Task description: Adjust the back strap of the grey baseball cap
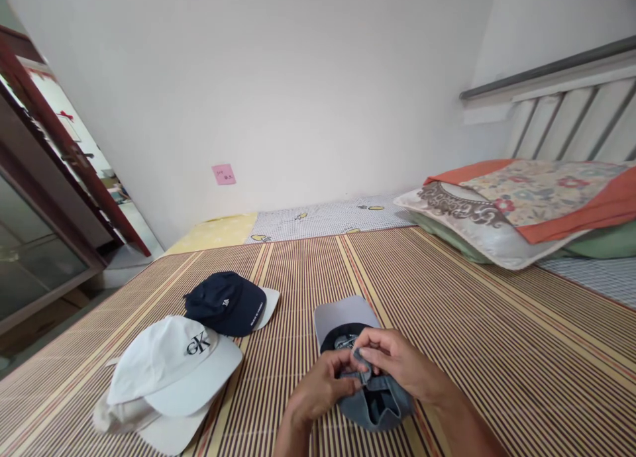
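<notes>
Your left hand and right hand are pinching the strap of the grey cap, seemingly working it, probably needing a steady pinch next.

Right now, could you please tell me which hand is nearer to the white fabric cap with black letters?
Left. The left hand is right of the white cap, on the blue-grey fabric cap; the right hand is farther right, on that same cap.

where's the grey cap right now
In the head view, the grey cap is low and just right of centre on the striped mat, partly behind the left hand and right hand, with the white cap off to its left.
</notes>
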{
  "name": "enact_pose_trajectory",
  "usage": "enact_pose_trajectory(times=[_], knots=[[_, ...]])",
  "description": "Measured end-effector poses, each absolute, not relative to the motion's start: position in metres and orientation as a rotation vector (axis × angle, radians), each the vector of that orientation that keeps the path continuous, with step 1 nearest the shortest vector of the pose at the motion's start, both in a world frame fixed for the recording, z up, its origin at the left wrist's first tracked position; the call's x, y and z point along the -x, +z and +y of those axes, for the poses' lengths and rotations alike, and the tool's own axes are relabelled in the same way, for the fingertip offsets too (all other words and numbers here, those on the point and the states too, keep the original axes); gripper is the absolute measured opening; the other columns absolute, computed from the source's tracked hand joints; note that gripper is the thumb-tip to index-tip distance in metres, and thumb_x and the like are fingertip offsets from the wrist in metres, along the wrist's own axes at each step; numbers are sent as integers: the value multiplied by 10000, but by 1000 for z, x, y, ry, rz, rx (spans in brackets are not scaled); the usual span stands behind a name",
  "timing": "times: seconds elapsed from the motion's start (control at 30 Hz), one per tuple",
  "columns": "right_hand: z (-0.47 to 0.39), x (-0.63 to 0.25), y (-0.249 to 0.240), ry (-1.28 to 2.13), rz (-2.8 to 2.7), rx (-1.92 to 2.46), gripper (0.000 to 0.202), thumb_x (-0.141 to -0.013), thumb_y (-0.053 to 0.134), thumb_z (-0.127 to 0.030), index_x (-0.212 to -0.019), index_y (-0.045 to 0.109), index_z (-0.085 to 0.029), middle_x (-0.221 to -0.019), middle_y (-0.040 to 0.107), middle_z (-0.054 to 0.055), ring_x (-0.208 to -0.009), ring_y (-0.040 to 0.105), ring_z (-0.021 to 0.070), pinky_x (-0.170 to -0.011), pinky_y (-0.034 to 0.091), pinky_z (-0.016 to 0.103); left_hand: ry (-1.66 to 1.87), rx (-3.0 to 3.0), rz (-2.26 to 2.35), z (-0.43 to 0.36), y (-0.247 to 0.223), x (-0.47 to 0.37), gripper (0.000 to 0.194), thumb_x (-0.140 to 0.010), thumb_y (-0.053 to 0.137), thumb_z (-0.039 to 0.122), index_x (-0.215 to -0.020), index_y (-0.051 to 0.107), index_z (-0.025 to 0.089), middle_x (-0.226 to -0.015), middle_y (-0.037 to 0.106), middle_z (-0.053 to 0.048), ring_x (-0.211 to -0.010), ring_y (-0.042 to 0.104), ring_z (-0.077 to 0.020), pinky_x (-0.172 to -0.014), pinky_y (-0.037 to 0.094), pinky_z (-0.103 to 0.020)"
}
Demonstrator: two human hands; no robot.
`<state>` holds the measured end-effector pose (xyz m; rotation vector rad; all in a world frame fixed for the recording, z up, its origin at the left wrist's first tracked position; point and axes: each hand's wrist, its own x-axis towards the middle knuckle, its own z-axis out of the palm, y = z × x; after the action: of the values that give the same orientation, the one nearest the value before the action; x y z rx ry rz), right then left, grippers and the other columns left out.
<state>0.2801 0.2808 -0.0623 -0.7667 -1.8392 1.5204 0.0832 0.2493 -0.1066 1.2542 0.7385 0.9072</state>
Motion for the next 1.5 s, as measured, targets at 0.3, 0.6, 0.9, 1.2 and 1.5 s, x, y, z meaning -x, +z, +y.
enact_pose_trajectory(times=[0.3, 0.6, 0.9, 1.2, 1.5], knots=[[285, -290, -62, 1403, -1933, 814, 196, -922, 621, -358, -850, 702, -195, -815, 646, 11, -768, 575, 175, -714, 418, 302, 919, -1158, 740, 250, -108, -86, 355, -751, 885, 447, -833, 675, 174, -788, 606, 19, -725, 518, -118, -711, 331, -253], [276, -288, -57, 1201, -2005, 1000, 84, -839, 601, -190, -764, 637, -204, -712, 560, -34, -663, 503, 142, -620, 367, 275, 938, -1165, 799, 248, -105, -91, 430, -759, 858, 526, -801, 603, 182, -624, 605, 34, -553, 497, -97, -593, 321, -227], [276, -284, -58, 1161, -1979, 1049, 100, -804, 568, -128, -778, 628, -205, -639, 510, -58, -605, 474, 133, -571, 331, 260, 944, -1127, 734, 249, -107, -96, 388, -805, 821, 500, -842, 594, 188, -607, 734, -26, -522, 642, -141, -603, 466, -232], [273, -285, -55, 1078, -2040, 1075, 146, -776, 537, -72, -750, 585, -208, -651, 489, -64, -615, 477, 126, -575, 333, 254, 927, -1130, 761, 250, -112, -97, 390, -825, 786, 525, -835, 568, 201, -615, 743, -31, -524, 663, -167, -615, 479, -255], [271, -288, -54, 1063, -2114, 1088, 137, -769, 579, -65, -739, 619, -193, -742, 567, -40, -621, 518, 112, -572, 342, 247, 927, -1134, 745, 251, -117, -99, 382, -832, 778, 525, -839, 589, 193, -632, 752, -47, -541, 676, -176, -629, 495, -270]])
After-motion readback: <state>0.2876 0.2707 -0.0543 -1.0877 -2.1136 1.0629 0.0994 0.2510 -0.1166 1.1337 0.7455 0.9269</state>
